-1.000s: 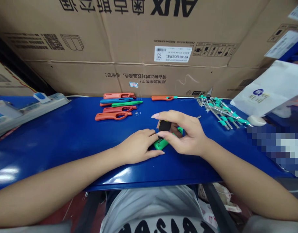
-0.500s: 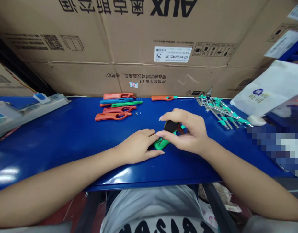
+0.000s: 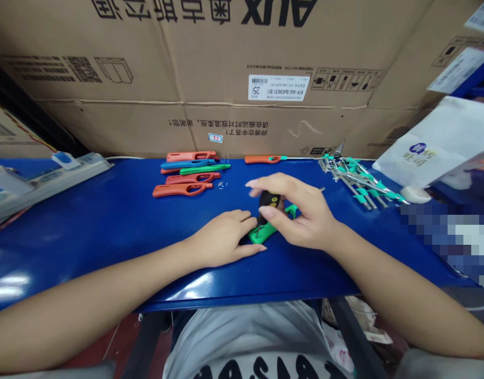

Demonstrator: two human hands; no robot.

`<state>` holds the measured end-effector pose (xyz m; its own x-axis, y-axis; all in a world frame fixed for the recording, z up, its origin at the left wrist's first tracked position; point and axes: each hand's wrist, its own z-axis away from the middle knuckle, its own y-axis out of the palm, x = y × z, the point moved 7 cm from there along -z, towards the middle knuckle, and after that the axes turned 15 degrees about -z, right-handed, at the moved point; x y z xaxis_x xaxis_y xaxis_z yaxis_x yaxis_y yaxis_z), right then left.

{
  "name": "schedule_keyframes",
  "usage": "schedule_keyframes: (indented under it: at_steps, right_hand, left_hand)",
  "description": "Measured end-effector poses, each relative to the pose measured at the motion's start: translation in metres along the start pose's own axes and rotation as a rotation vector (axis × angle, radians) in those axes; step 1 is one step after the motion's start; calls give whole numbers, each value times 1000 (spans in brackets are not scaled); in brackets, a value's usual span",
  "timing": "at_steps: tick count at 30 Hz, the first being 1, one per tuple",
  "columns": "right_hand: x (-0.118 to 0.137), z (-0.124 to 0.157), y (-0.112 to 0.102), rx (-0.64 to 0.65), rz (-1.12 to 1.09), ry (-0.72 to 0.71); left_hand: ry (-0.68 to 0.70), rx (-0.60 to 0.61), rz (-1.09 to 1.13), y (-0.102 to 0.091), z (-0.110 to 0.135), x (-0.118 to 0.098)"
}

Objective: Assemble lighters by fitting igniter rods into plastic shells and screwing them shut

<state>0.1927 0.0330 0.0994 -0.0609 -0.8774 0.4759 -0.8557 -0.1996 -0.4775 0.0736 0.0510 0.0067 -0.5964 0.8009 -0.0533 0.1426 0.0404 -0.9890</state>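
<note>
A green plastic handle (image 3: 265, 230) lies on the blue table (image 3: 108, 221) in front of me. My left hand (image 3: 222, 239) rests on the table with its fingers curled against the handle's left end, holding it down. My right hand (image 3: 297, 216) is closed on a small screwdriver with a black handle (image 3: 268, 202), its tip pointing down onto the green handle. Thumb and fingers pinch the black grip.
Several orange, blue and green handles (image 3: 189, 173) lie at the back of the table, with one long orange lighter (image 3: 265, 159) beside them. A heap of metal rods with teal ends (image 3: 358, 179) lies at the right. Cardboard boxes (image 3: 226, 79) form the back wall. A white power strip (image 3: 48, 176) sits at left.
My right hand has turned the screwdriver: the fingers dropped over the black grip half a second ago and have now lifted again. My left hand has stayed still.
</note>
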Motion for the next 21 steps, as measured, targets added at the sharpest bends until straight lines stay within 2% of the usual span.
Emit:
schedule_keyframes:
  at_steps: [4,8,13,17,21]
  right_hand:
    - [-7,3,6,58,-204,97]
    - [-2,3,4,-31,-74,24]
    - [6,0,5,-26,88,-50]
    - [4,0,6,-18,169,-50]
    - [3,3,2,-90,220,-94]
  left_hand:
    - [4,-1,6,1,0,0]
    - [-37,1,31,2,0,1]
    - [-40,10,41,0,-1,0]
    - [-52,2,56,-2,-1,1]
    - [-69,27,82,0,-2,1]
